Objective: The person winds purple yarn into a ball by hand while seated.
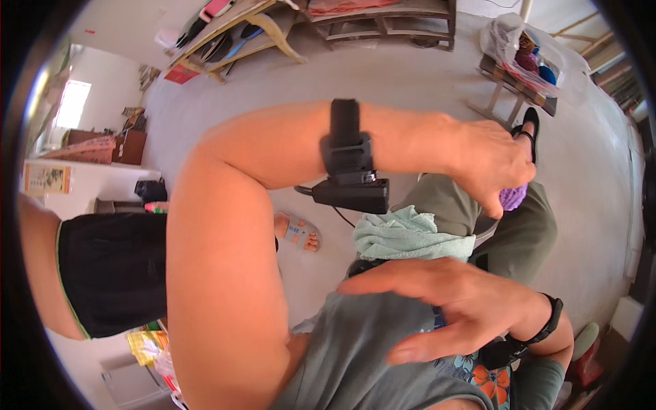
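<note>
The step in hand looks like handling the purple yarn piece (513,198), either taking it up or putting it down; which, I cannot tell. It sits under the left hand (493,164), over the olive trousers (526,236) near the knee. That hand curls narrow above it, thumb beside it, but the hidden fingers leave it unclear whether they grip. The right hand (458,301) is spread wide and holds nothing, its thumb well apart from its fingers, near the pale green towel (410,236) on the lap. The next move seems to call for a sure left-hand hold on the yarn. Counted: one purple yarn piece, one towel, two black wrist devices (352,195), one black sandal (531,121), one grey sandal (295,229), and one low wooden stool (519,89) bearing one clear plastic bag (501,34) with at least three yarn balls (527,61).
</note>
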